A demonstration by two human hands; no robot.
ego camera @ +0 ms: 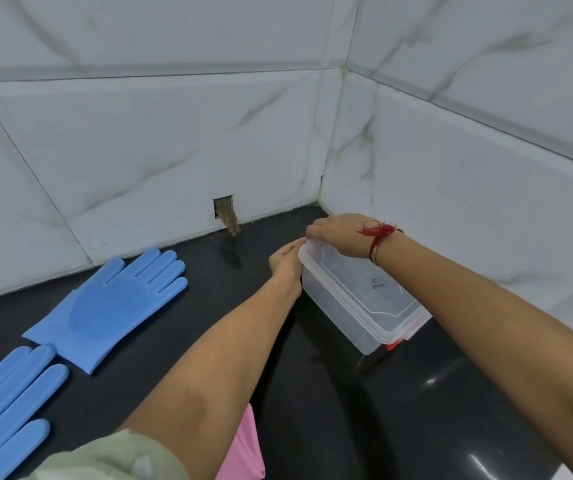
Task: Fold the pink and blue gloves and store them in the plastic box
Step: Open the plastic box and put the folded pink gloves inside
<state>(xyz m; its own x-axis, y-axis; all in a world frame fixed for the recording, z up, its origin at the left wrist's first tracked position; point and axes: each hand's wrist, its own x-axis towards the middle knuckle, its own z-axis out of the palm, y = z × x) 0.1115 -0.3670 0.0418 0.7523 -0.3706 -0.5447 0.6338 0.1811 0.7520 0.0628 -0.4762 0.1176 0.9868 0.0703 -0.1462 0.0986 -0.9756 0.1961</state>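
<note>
A clear plastic box with its lid on stands on the black counter near the wall corner. My left hand presses against the box's far left corner. My right hand grips the lid's far edge from above. One blue glove lies flat, palm up, at the left. A second blue glove lies flat at the bottom left. A pink glove shows partly under my left forearm at the bottom edge.
The black counter runs to white marble-look tiled walls behind and to the right. A small hole in the wall with brown debris sits just left of the box. An orange latch shows at the box's near end.
</note>
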